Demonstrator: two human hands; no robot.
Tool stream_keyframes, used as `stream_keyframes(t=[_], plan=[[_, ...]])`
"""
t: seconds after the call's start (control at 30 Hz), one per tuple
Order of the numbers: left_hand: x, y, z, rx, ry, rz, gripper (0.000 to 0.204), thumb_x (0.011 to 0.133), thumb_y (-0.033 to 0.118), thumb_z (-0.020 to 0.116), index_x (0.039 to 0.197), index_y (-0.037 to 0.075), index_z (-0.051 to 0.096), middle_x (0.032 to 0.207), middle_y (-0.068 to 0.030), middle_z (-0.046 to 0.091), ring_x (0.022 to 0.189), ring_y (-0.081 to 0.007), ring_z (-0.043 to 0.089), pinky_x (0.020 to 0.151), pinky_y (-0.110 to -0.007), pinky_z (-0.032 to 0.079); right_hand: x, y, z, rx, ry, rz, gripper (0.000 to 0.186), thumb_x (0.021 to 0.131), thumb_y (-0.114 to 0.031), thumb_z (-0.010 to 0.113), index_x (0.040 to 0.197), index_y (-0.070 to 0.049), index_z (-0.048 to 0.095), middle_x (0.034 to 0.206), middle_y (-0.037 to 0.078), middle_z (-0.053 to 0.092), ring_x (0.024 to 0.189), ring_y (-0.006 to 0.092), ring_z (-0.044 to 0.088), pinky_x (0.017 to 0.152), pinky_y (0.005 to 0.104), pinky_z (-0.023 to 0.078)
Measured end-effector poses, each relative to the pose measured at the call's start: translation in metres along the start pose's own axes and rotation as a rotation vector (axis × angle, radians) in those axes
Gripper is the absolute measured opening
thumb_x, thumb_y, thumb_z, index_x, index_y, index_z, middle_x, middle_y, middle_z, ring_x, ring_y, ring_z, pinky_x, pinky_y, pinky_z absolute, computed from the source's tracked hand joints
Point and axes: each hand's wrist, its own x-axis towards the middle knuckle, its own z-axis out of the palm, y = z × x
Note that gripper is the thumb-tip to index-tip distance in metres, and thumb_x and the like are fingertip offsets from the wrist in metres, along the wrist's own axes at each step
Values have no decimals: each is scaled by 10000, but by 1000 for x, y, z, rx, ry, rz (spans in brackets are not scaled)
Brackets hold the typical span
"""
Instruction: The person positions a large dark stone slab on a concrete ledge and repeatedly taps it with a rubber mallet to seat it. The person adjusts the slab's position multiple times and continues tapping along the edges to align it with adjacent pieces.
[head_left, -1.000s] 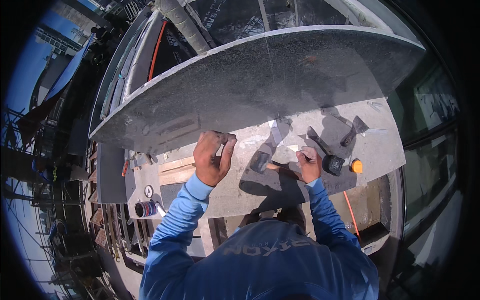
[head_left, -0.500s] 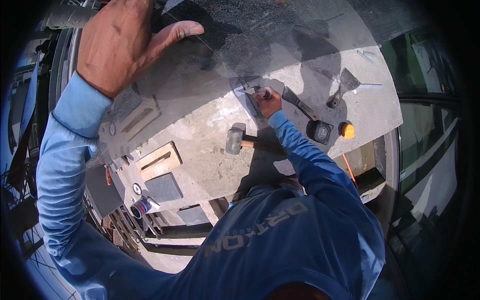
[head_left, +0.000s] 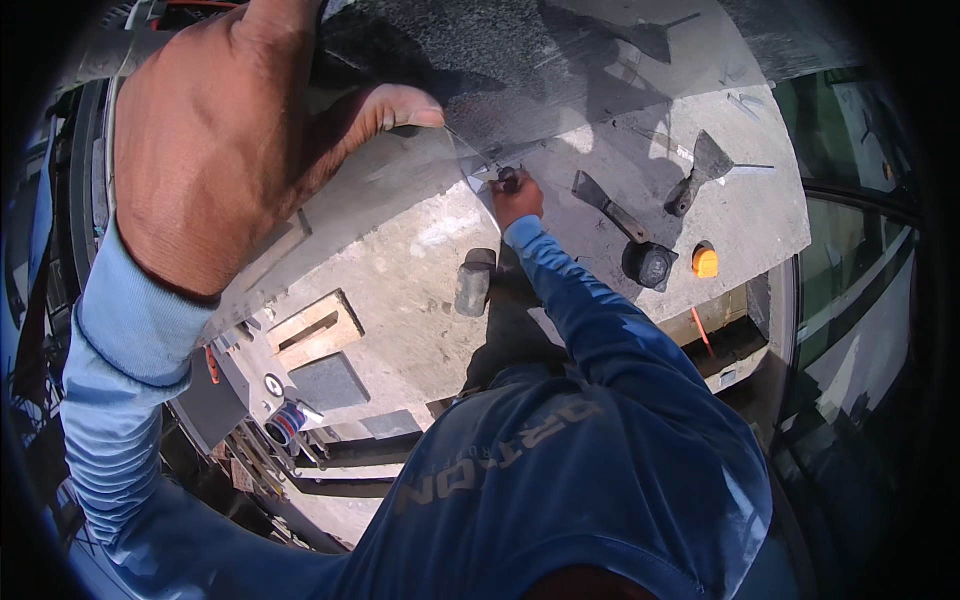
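My left hand [head_left: 215, 150] is at the upper left, close to the camera, its thumb stretched away from the other fingers, whose ends run past the upper edge. The thumb tip lies over the border of a dark, rough-looking sheet [head_left: 480, 70]; whether it presses on it I cannot tell. Mid-bench, my right hand [head_left: 517, 200] closes on a small dark thing that the fingers mostly hide. It is at the sheet's corner, beside a small pale pointed piece [head_left: 478, 182]. Below it lies a mallet [head_left: 473, 287] with a grey head; its handle is lost in shadow.
To the right lie two putty knives [head_left: 610, 208] [head_left: 697, 178], a black tape measure [head_left: 651, 264] and a yellow-orange rounded thing [head_left: 705, 262]. At the lower left are a slotted wooden block [head_left: 315, 328], a grey tile [head_left: 330, 381], a ring-shaped roll [head_left: 273, 384] and a blue-and-red can [head_left: 286, 421].
My left hand appears larger and lower, its thumb further right. My right hand has shifted slightly left, its fingers now more tightly closed. The mallet's handle no longer shows.
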Motion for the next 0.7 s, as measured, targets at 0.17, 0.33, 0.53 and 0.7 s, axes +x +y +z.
stream_keyframes(t=[0.17,0.33,0.53,0.7], plan=[[-3,-3,-3,-53,-30,-39,658,791,254,848,1318,31,523,971,-161,744,870,-348,747,737,-381,586,3,-10,0,-93,-6,45,345,806,-285,753,1094,-101,703,1048,156,737,1053,383,678,902,463,539],[-7,2,-16,2,-49,8,619,826,235,820,1304,-9,511,940,-142,750,854,-326,756,728,-358,577,-2,-12,-2,-24,27,4,313,820,-263,729,1087,-101,706,959,159,739,959,388,696,849,460,546],[0,2,-18,99,-26,96,446,901,321,741,1178,21,560,884,-116,735,738,-286,745,638,-346,565,-9,1,7,114,147,-17,264,828,-230,709,1053,-92,710,880,152,732,861,380,708,784,448,553],[-10,1,-16,104,-7,21,455,920,393,710,1150,18,597,850,-139,706,719,-291,732,611,-331,548,-14,-2,7,115,134,-39,251,831,-222,706,1031,-71,702,870,167,726,849,386,707,765,434,559]])
